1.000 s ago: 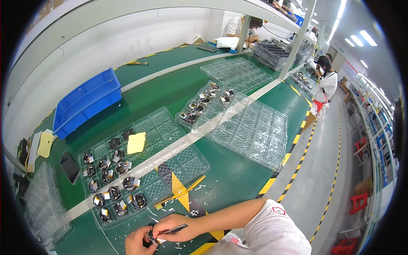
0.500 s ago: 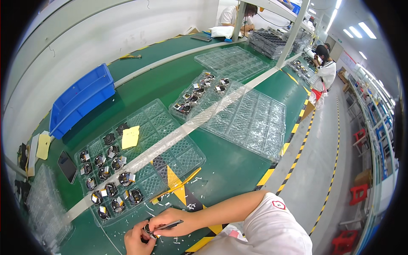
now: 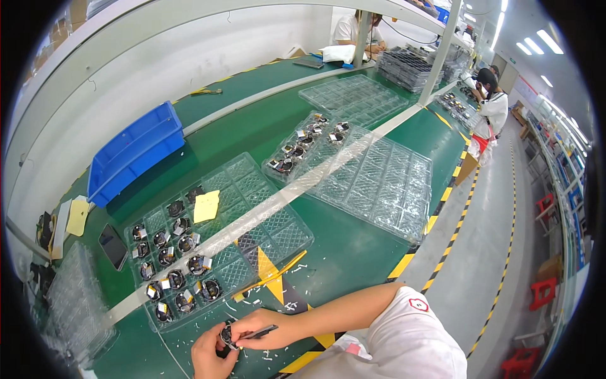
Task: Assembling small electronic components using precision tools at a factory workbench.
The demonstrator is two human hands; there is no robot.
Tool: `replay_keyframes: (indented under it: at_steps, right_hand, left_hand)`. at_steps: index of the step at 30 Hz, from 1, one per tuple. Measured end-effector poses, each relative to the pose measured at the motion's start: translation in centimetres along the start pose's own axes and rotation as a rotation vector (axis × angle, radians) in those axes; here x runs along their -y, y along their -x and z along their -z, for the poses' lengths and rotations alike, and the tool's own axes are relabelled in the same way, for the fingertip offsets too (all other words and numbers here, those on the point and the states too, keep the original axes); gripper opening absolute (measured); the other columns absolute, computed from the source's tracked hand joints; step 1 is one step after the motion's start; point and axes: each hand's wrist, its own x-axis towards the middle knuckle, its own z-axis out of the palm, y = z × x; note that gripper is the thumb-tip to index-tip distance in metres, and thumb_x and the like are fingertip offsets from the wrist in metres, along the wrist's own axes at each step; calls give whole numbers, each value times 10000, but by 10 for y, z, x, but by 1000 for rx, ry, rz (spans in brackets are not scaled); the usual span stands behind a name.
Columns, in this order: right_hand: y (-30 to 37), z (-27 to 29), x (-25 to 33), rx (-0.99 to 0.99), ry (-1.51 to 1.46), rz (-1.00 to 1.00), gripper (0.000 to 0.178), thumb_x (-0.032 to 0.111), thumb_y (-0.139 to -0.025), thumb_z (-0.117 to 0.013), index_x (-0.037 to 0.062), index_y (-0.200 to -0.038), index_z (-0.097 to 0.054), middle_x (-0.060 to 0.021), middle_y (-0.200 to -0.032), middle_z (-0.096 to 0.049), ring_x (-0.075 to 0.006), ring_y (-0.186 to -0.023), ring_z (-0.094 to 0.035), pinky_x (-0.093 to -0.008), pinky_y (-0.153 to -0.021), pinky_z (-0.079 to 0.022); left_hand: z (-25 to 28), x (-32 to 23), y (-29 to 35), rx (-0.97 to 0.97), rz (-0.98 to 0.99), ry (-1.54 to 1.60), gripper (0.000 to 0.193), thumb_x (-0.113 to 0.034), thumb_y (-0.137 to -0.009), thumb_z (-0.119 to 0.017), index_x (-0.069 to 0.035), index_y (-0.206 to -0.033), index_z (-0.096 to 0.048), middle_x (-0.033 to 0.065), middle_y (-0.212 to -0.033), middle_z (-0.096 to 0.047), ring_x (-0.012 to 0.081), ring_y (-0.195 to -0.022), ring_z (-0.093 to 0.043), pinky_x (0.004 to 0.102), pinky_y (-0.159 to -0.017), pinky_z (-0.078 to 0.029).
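Note:
Near the front edge of the bench, my left hand (image 3: 209, 355) pinches a small round black electronic part (image 3: 226, 335) between thumb and fingers. My right hand (image 3: 273, 326) is closed around a slim dark pen-like tool (image 3: 261, 332), its fingertips against the same part. The tool's working tip is hidden by the fingers. Just beyond my hands lies a clear plastic compartment tray (image 3: 278, 222) with several similar round parts (image 3: 184, 302) in its left cells. A yellow paper note (image 3: 206, 206) rests on that tray, and a yellow tool (image 3: 270, 276) lies along its near edge.
White scraps (image 3: 307, 294) litter the green bench. A blue bin (image 3: 134, 151), a phone (image 3: 113, 247) and stacked clear trays (image 3: 79, 303) stand left. Farther off are another part-filled tray (image 3: 372, 183) and a post (image 3: 440, 57). Co-workers (image 3: 493, 114) are at the far end.
The whole scene has shifted slightly right and down in the picture. Both hands stay together on the round part, which now shows more of its dark side.

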Motion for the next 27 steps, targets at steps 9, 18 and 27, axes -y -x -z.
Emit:
replay_keyframes:
  at_steps: [9, 18, 27]
  right_hand:
    - [-2, 3, 1, 4, 33, -27, 88, 45, -867, -639, 7, -900, -567, -85, -794, -641, -177, -691, -598, -313, -652, -483]
    - [-1, 0, 1, -15, 18, -39, 84, 42, -872, -633, 5, -907, -566, -89, -806, -644, -186, -711, -613, -318, -668, -492]
    - [-2, -1, 6, 13, 20, -51, 82, 44, -878, -632, 2, -906, -567, -91, -823, -646, -164, -734, -610, -315, -678, -485]
  left_hand:
    - [1, 6, -4, 38, -7, -1, 534, -46, -621, -783, -5, -1131, -631, 39, -750, -612, 119, -598, -558, 233, -555, -464]
    - [0, 6, -3, 47, -35, -11, 541, -30, -593, -774, -3, -1115, -635, 50, -793, -627, 129, -623, -573, 242, -574, -474]
    - [2, -1, -2, 16, -48, -33, 504, -34, -599, -771, -4, -1084, -637, 51, -776, -620, 139, -613, -574, 250, -570, -474]
